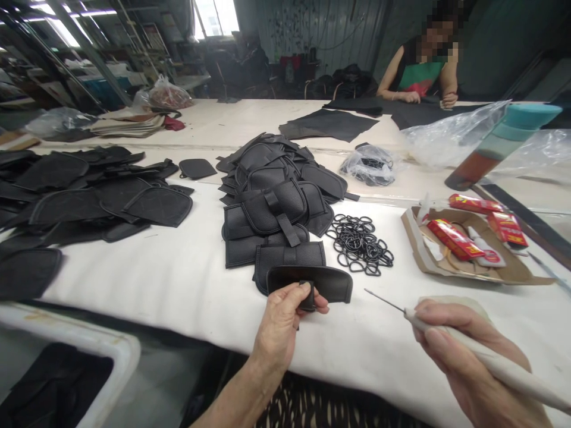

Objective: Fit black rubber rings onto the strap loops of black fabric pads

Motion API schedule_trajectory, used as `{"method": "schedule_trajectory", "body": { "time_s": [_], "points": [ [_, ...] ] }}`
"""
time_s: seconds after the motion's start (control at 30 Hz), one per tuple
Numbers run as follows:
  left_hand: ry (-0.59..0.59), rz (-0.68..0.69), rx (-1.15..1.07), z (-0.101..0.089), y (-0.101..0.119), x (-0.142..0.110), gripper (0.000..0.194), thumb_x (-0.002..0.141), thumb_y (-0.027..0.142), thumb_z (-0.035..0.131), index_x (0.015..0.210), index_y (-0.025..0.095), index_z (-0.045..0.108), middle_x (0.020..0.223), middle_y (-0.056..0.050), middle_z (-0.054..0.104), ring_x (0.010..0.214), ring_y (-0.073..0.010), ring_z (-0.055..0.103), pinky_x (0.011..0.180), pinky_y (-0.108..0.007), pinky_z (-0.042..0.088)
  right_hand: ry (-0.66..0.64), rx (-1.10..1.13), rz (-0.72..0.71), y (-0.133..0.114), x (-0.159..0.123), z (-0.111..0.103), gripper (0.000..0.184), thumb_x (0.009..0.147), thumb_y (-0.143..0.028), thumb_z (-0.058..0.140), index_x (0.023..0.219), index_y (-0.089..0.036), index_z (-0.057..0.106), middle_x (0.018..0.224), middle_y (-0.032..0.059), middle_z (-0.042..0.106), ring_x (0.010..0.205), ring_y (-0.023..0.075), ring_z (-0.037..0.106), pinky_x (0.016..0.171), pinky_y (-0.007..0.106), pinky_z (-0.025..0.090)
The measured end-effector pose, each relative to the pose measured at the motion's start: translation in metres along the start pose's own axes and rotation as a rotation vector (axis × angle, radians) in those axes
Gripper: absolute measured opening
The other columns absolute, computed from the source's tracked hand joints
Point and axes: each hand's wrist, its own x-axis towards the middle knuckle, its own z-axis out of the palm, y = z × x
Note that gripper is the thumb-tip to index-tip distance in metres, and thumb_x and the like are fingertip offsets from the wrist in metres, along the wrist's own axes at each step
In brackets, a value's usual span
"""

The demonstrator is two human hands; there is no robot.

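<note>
My left hand [277, 318] pinches a short black strap on a black leather flap piece [332, 282] between thumb and fingers. This piece is tilted up over the near edge of a heap of stitched black leather pieces [276, 205]. My right hand [468, 351] is closed round the pale handle of an awl [384, 299]. The awl's thin metal tip points left toward the leather piece, apart from it. Just beyond my hands lies a pile of black D-rings [359, 245].
A cardboard tray [414, 249] with red boxes and a small tube lies at right, a teal-lidded bottle [504, 148] behind it. More black pieces [89, 199] are piled left. A white bin [125, 362] stands below the table edge. Another person [422, 77] sits across the table.
</note>
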Motion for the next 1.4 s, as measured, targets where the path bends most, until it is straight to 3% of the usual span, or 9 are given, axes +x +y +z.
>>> {"method": "schedule_trajectory", "body": {
  "time_s": [0.1,0.33,0.67,0.87,1.0,1.13,1.2,1.3,1.4],
  "points": [
    [0.0,0.002,-0.006,-0.001,-0.001,0.001,0.025,0.077,0.031,0.058,0.063,0.013,0.066,0.062,-0.005,0.067,0.063,-0.016,0.062,0.07,-0.028,0.043,0.073,-0.103,-0.029,-0.001,0.0,0.0,0.024,0.069,-0.046,0.066,0.079,-0.024,0.065,0.082,0.0047,0.065,0.073,0.0226,0.06,0.06,0.031,0.047],
    [-0.011,-0.038,-0.032,-0.003,0.002,-0.002,0.024,0.078,0.031,0.059,0.066,0.011,0.067,0.064,-0.006,0.069,0.063,-0.0161,0.063,0.068,-0.026,0.045,0.132,-0.4,-0.428,-0.002,0.006,0.012,0.015,0.078,-0.035,0.058,0.075,-0.022,0.064,0.066,0.0002,0.065,0.06,0.0156,0.061,0.054,0.023,0.048],
    [0.02,-0.094,-0.133,-0.019,0.03,-0.027,0.017,0.076,0.024,0.064,0.075,0.008,0.07,0.073,-0.011,0.072,0.072,-0.0201,0.067,0.075,-0.032,0.053,0.042,-0.401,-0.496,0.02,0.003,0.012,0.014,0.082,-0.033,0.059,0.087,-0.022,0.063,0.079,0.003,0.067,0.068,0.0185,0.063,0.064,0.028,0.05],
    [0.235,-0.023,-0.173,-0.061,0.087,-0.021,0.022,0.082,0.006,0.046,0.079,0.01,0.067,0.076,-0.009,0.072,0.071,-0.0191,0.068,0.07,-0.032,0.057,0.009,-0.473,-0.509,0.029,0.004,0.013,0.018,0.082,-0.034,0.059,0.095,-0.021,0.064,0.09,0.0053,0.069,0.079,0.0214,0.066,0.075,0.033,0.051],
    [0.359,0.146,-0.162,-0.104,0.151,0.013,0.03,0.087,0.003,0.033,0.078,0.012,0.06,0.08,-0.005,0.071,0.079,-0.0147,0.067,0.07,-0.029,0.057,-0.024,-0.405,-0.595,0.025,0.01,0.019,0.016,0.085,-0.028,0.057,0.098,-0.02,0.061,0.088,0.0058,0.069,0.079,0.0188,0.066,0.071,0.028,0.052],
    [0.366,0.366,-0.113,-0.137,0.189,0.048,0.02,0.089,0.019,0.041,0.072,0.015,0.051,0.089,-0.003,0.07,0.095,-0.0174,0.063,0.078,-0.032,0.054,-0.051,-0.37,-0.646,0.023,0.013,0.024,0.016,0.086,-0.024,0.056,0.101,-0.019,0.059,0.09,0.0061,0.069,0.079,0.0168,0.066,0.072,0.025,0.05],
    [0.334,0.342,0.021,-0.137,0.18,0.056,0.016,0.086,0.024,0.048,0.073,0.015,0.052,0.087,-0.005,0.07,0.095,-0.0183,0.063,0.081,-0.033,0.053,-0.035,-0.381,-0.645,0.025,0.013,0.027,0.017,0.087,-0.025,0.055,0.102,-0.017,0.059,0.088,0.0061,0.069,0.076,0.0162,0.066,0.072,0.024,0.05],
    [0.25,0.321,0.259,-0.115,0.132,0.047,0.015,0.075,0.021,0.063,0.089,0.016,0.061,0.083,-0.006,0.071,0.085,-0.0199,0.066,0.08,-0.034,0.052,-0.058,-0.398,-0.632,0.031,0.016,0.029,0.017,0.089,-0.025,0.051,0.102,-0.016,0.058,0.074,0.0025,0.066,0.062,0.0131,0.064,0.063,0.022,0.048],
    [-0.144,0.561,1.016,-0.087,0.074,0.022,0.019,0.081,0.021,0.055,0.095,0.02,0.067,0.101,-0.006,0.07,0.097,-0.0224,0.063,0.087,-0.036,0.049,-0.1,-0.411,-0.616,0.037,0.024,0.032,0.017,0.09,-0.022,0.047,0.104,-0.016,0.055,0.069,-0.0003,0.061,0.058,0.0115,0.06,0.058,0.02,0.045]
  ]
}}
